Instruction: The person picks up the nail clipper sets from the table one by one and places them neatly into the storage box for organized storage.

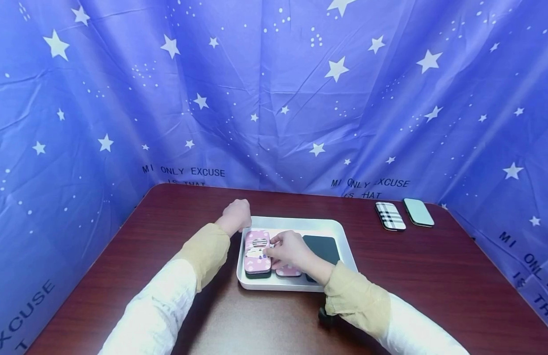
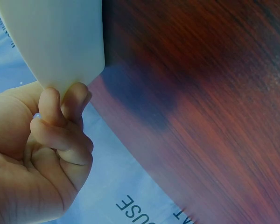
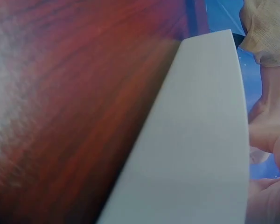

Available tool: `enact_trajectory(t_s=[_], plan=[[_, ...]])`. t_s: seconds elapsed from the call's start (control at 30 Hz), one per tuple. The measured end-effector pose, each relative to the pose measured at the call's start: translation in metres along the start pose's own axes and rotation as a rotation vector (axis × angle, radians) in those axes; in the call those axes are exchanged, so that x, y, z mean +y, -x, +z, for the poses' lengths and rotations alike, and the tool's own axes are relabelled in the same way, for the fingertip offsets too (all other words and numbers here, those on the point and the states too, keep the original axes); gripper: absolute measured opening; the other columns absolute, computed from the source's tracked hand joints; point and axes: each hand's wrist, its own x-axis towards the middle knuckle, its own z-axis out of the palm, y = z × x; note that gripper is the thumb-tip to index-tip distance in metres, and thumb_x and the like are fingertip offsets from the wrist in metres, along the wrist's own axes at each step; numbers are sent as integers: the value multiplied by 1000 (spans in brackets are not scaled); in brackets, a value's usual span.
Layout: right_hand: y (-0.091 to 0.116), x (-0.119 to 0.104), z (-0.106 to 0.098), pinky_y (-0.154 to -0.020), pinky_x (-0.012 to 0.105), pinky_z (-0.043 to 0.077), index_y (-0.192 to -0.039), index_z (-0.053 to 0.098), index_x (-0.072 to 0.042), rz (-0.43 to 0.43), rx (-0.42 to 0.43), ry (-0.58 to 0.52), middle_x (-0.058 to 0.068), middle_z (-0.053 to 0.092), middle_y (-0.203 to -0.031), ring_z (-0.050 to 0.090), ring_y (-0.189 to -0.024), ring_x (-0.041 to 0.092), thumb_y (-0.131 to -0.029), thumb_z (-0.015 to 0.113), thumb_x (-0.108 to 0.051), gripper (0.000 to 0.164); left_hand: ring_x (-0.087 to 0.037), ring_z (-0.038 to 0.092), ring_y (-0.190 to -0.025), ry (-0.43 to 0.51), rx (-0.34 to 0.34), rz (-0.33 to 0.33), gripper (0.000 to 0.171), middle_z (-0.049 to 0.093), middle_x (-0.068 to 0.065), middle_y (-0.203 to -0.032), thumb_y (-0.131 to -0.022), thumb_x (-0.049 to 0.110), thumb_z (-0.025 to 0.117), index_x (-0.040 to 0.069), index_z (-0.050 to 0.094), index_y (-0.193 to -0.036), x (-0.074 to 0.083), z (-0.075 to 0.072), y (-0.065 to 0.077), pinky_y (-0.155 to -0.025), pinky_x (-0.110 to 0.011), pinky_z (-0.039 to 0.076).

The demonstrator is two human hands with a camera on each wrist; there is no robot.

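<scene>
A shallow white metal tray [image 1: 296,225] sits on the table. My left hand [image 1: 237,215] pinches its far left corner; in the left wrist view, thumb and fingertips meet on the white tray wall [image 2: 60,42]. Inside the tray at the left lies a pink patterned tin [image 1: 257,266] with a dark lower edge. My right hand [image 1: 292,250] reaches over the tray, its thumb and fingers curled at this tin's right edge. Below that hand shows the near end of a second pink tin [image 1: 288,271], mostly covered. A dark green flat case [image 1: 323,246] lies at the tray's right, partly behind the wrist.
At the table's far right corner lie a black-and-white plaid tin [image 1: 391,216] and a pale green tin [image 1: 418,212] side by side. A blue star-printed curtain [image 1: 274,123] hangs behind and around the dark red wooden table [image 1: 416,276].
</scene>
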Motion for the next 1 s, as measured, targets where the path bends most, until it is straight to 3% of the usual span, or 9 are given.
enact_trajectory(t_s=[0.23,0.53,1.0], plan=[[-2,-4,-2,-49,26,56,-111,64,13,-38,-34,95,11,71,-66,71,-55,22,-86,73,-7,34,-25,63,-69,3,0,1,33,67,-13,-87,-73,-5,68,0,64,-105,0,-2,2,-52,-31,52],[-1,-7,-3,-51,25,56,-110,65,11,-7,-41,117,12,70,-64,71,-55,20,-86,73,-6,31,-24,63,-67,4,-11,-4,29,66,-11,-83,-73,-5,68,1,66,-101,0,0,1,-50,-30,50],[6,-2,-10,-55,29,59,-109,64,11,10,-76,-40,14,72,-73,70,-58,19,-88,67,2,23,-24,63,-68,-5,-1,-2,27,68,-13,-85,-72,-6,69,1,67,-97,1,0,0,-50,-32,52]])
